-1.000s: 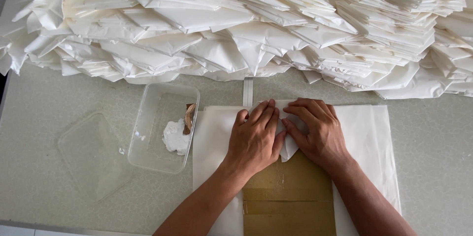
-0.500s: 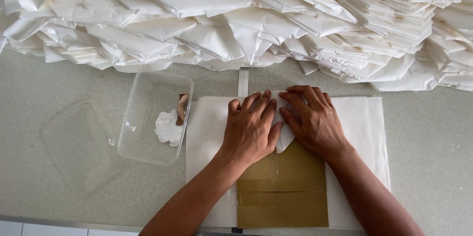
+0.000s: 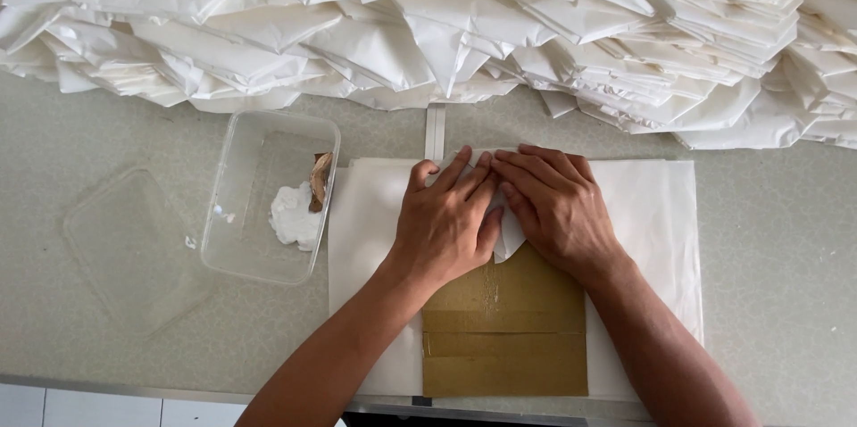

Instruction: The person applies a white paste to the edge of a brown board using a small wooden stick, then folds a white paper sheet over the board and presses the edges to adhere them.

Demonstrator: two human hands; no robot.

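**One head-worn view, straight down on the worktable**

A single camera, worn on the person's head, looks almost vertically down at the speckled grey stone tabletop (image 3: 786,248). It sits close: both forearms enter from the bottom edge, and the heap of folded white paper bags (image 3: 464,25) fills the far, upper band. No second view shares the scene.

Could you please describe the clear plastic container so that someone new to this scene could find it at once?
Start at the big heap of folded white paper along the table's far edge. Just below it, left of the left hand, sits the clear plastic container. Unlike the flat clear lid beside it, it has walls and holds white paste.
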